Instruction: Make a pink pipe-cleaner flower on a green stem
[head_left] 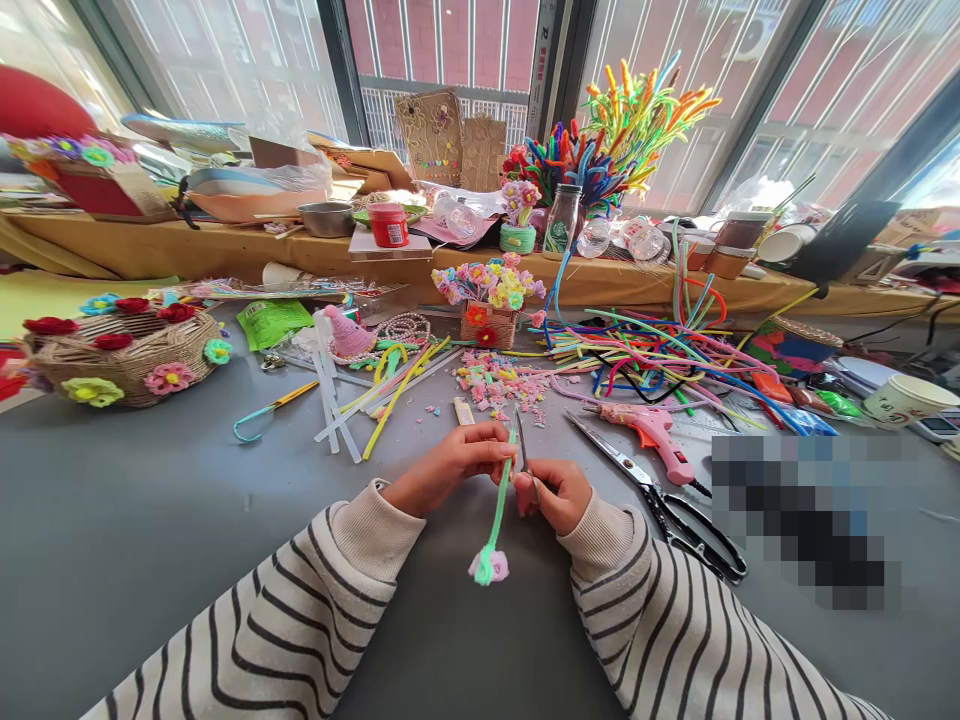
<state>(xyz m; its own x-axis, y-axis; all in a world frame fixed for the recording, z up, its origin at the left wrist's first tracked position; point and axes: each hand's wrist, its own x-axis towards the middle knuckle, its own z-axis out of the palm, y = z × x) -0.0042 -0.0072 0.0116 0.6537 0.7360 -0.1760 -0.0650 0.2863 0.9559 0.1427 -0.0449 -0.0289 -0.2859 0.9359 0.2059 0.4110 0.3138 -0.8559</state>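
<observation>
My left hand pinches a light green pipe cleaner near its upper end. At the lower end of that stem hangs a small pink pipe-cleaner flower with green wound at its base. In my right hand is a small pair of scissors, fingers closed round the handles. Its blades point away from me and lie right beside the stem's upper part. Whether they touch the stem I cannot tell. Just beyond the hands, pink and green pipe-cleaner clippings are scattered on the grey table.
To the right lie large scissors and a pink glue gun. Loose pipe cleaners are heaped behind them. Glue sticks lie left of my hands, with a flowered basket farther left. A small flower box stands ahead.
</observation>
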